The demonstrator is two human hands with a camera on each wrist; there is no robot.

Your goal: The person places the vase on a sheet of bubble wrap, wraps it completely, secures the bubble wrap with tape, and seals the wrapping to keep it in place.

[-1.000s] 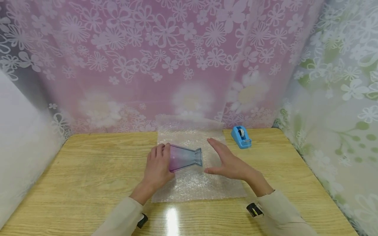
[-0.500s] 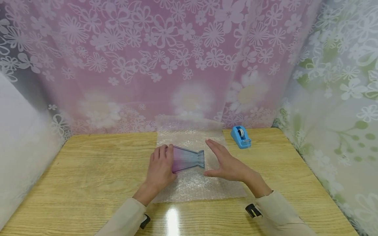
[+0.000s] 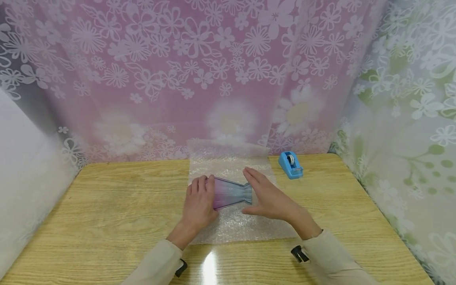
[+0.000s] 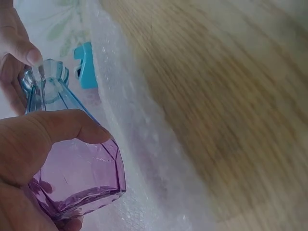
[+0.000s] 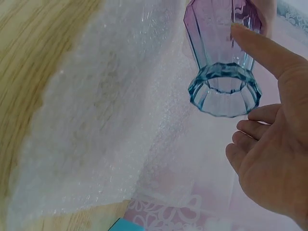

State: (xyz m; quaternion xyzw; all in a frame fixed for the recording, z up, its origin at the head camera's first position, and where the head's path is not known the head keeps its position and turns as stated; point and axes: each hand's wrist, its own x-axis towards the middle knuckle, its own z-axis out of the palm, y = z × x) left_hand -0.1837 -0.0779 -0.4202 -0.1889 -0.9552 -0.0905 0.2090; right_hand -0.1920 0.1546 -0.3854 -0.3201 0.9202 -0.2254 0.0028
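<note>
Holding glass vase (image 3: 230, 193) over bubble wrap (image 3: 242, 227); left fingers (image 3: 211, 187) are gripping its purple end; right fingers (image 3: 254, 177) are hovering spread around its neck; next move's probably needing them closed.

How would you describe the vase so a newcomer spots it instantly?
On the wooden table lies a sheet of bubble wrap. Over it, the left hand grips the vase, tipped on its side. Unlike the opaque blue tape dispenser, it is see-through, fading from purple to a blue flared mouth.
</note>
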